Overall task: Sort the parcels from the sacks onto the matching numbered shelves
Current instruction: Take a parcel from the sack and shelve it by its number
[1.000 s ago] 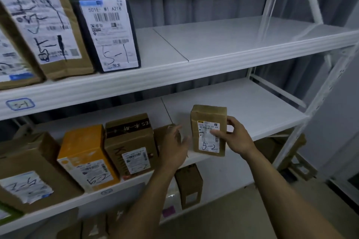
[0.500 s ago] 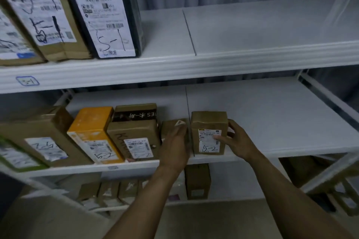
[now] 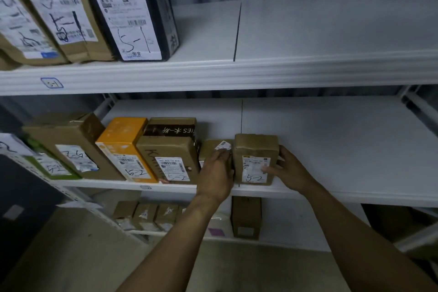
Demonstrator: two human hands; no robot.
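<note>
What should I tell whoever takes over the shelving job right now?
Right hand: gripping the small brown taped parcel marked 5-2, which stands upright on the white middle shelf.
Left hand: pressed against the low brown parcel beside it, steadying the row.
Done: the 5-2 parcel sits at the right end of the row, next to the orange box and the brown carton, both marked 5-2.
Left: release both hands, then fetch the next parcel; the sacks are out of view.
</note>
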